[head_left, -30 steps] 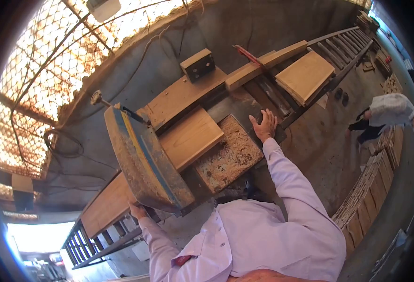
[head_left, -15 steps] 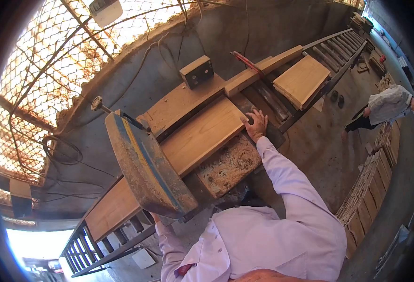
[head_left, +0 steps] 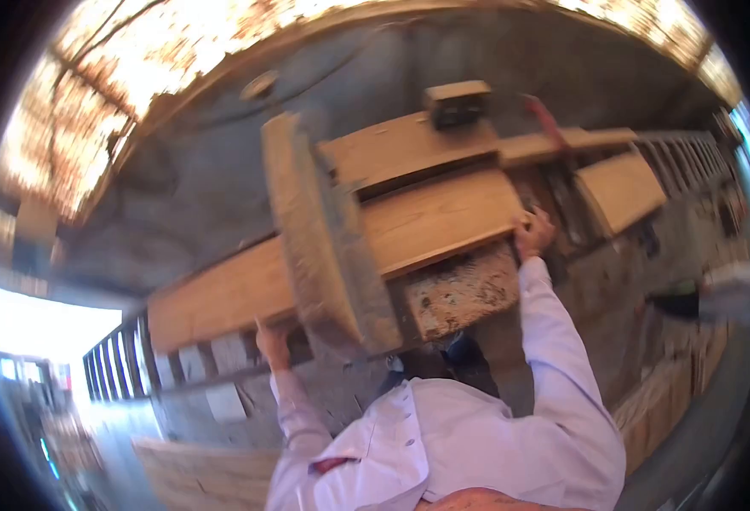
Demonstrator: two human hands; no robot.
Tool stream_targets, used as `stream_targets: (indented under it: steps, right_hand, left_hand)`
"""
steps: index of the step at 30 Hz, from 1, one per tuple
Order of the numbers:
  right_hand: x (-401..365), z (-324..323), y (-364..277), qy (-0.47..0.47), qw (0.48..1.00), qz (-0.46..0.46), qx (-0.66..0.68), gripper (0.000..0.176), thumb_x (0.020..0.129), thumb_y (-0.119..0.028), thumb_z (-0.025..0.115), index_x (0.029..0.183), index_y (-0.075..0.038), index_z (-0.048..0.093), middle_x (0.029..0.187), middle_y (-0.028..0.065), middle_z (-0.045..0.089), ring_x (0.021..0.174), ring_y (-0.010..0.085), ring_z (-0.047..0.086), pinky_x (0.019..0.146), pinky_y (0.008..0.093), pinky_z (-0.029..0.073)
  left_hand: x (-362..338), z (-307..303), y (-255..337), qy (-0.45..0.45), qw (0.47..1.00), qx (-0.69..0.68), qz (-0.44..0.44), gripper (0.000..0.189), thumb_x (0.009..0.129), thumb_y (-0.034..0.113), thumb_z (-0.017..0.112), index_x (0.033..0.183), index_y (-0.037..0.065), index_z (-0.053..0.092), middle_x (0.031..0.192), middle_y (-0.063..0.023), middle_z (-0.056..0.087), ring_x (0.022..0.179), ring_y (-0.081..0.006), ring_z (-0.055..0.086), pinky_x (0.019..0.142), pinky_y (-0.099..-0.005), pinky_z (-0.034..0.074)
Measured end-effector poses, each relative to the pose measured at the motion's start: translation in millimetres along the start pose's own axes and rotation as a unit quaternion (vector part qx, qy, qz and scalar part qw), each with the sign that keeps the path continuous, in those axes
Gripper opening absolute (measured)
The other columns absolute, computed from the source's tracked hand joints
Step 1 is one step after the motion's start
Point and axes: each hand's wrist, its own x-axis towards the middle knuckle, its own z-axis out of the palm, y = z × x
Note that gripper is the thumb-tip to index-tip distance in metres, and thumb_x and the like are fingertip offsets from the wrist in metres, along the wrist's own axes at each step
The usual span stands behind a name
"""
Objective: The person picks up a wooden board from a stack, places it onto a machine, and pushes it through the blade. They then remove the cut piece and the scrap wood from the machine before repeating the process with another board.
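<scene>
A long wooden board (head_left: pixel 443 217) lies under the tall, dusty metal housing (head_left: pixel 320 247) of a woodworking machine and sticks out on both sides. My right hand (head_left: pixel 535 234) is at the board's right end, fingers bent around its near corner. On the other side of the housing, my left hand (head_left: pixel 273 345) holds the board's near edge, thumb uppermost; its other fingers are mostly hidden below. Motion blurs the view. Sawdust and chips cover the machine table (head_left: pixel 464 289) in front of the board.
A dark switch box (head_left: pixel 458 106) stands behind the board. To the right, a stack of boards (head_left: pixel 622 192) sits beside a red clamp-like tool (head_left: pixel 545 119). Roller racks (head_left: pixel 115 362) extend at both ends. Another person (head_left: pixel 728 289) is blurred at far right.
The view has swung left, shifting the machine rightward in the picture. My left hand, mostly hidden behind the housing before, now shows at the board's edge. My right hand's spread fingers have bent inward.
</scene>
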Motion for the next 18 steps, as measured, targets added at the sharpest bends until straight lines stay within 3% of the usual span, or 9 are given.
stream_targets:
  steps: [1,2,4,5,7,9,12,18]
  right_hand:
    - [2,-1,-2,-0.012,1.000,0.002,-0.007,0.043,0.077,-0.047,0.076,0.099,-0.011,0.076,0.124,0.0132,0.067,0.118,0.0307,0.059,0.099,0.0446,0.042]
    - [1,0,-1,-0.020,1.000,-0.011,0.010,0.046,0.078,-0.050,0.075,0.100,-0.009,0.076,0.124,0.0133,0.067,0.117,0.0312,0.060,0.098,0.0440,0.044]
    - [3,3,1,-0.049,0.999,0.005,0.023,0.054,0.081,-0.054,0.073,0.107,-0.006,0.074,0.126,0.0145,0.066,0.120,0.0325,0.059,0.104,0.0424,0.042]
    - [3,5,3,-0.066,0.997,0.022,0.023,0.052,0.082,-0.054,0.072,0.107,-0.008,0.075,0.131,0.0140,0.063,0.123,0.0316,0.057,0.106,0.0432,0.041]
    - [0,4,-6,-0.090,0.994,0.054,0.017,0.054,0.083,-0.057,0.069,0.110,-0.011,0.074,0.139,0.0136,0.059,0.130,0.0307,0.051,0.111,0.0455,0.036]
    - [0,-1,-10,-0.106,0.991,0.084,-0.001,0.058,0.084,-0.061,0.066,0.113,-0.011,0.074,0.142,0.0140,0.056,0.137,0.0306,0.046,0.116,0.0485,0.028]
    - [-2,1,-7,-0.110,0.988,0.104,0.009,0.060,0.085,-0.063,0.063,0.116,-0.012,0.073,0.145,0.0126,0.053,0.142,0.0310,0.039,0.118,0.0515,0.020]
    - [1,12,15,-0.140,0.988,0.060,0.006,0.061,0.086,-0.064,0.062,0.119,-0.014,0.071,0.147,0.0095,0.052,0.142,0.0308,0.038,0.117,0.0507,0.024]
  left_hand:
    - [-11,1,36,0.024,0.936,0.316,0.153,0.038,0.099,0.034,0.062,0.127,0.009,0.058,0.110,-0.0123,0.068,0.097,-0.0292,0.067,0.084,-0.0434,0.058]
    - [18,-27,-26,0.060,0.871,0.403,0.273,0.045,0.099,0.044,0.059,0.123,0.006,0.058,0.105,-0.0125,0.065,0.095,-0.0295,0.067,0.078,-0.0455,0.060]
    - [20,-22,-29,0.073,0.977,0.151,0.135,0.049,0.098,0.047,0.060,0.118,0.002,0.059,0.101,-0.0114,0.066,0.087,-0.0246,0.068,0.066,-0.0404,0.060]
    - [22,-19,-28,0.105,0.991,0.016,0.076,0.051,0.097,0.048,0.061,0.116,0.000,0.060,0.100,-0.0109,0.066,0.083,-0.0222,0.068,0.060,-0.0378,0.060]
    - [25,-14,-19,0.136,0.990,0.022,0.024,0.049,0.097,0.049,0.061,0.111,0.001,0.061,0.096,-0.0089,0.067,0.074,-0.0190,0.068,0.053,-0.0334,0.058]
    - [23,-5,4,0.141,0.978,-0.123,-0.087,0.048,0.096,0.049,0.062,0.108,0.002,0.061,0.092,-0.0070,0.068,0.068,-0.0167,0.068,0.048,-0.0298,0.055]
    - [25,-3,3,0.157,0.977,-0.121,-0.078,0.047,0.096,0.049,0.063,0.107,0.003,0.062,0.088,-0.0053,0.068,0.065,-0.0145,0.067,0.046,-0.0272,0.053]
    - [25,-3,-4,0.166,0.981,-0.096,-0.037,0.049,0.095,0.049,0.064,0.106,0.001,0.063,0.091,-0.0066,0.069,0.068,-0.0168,0.068,0.045,-0.0267,0.053]
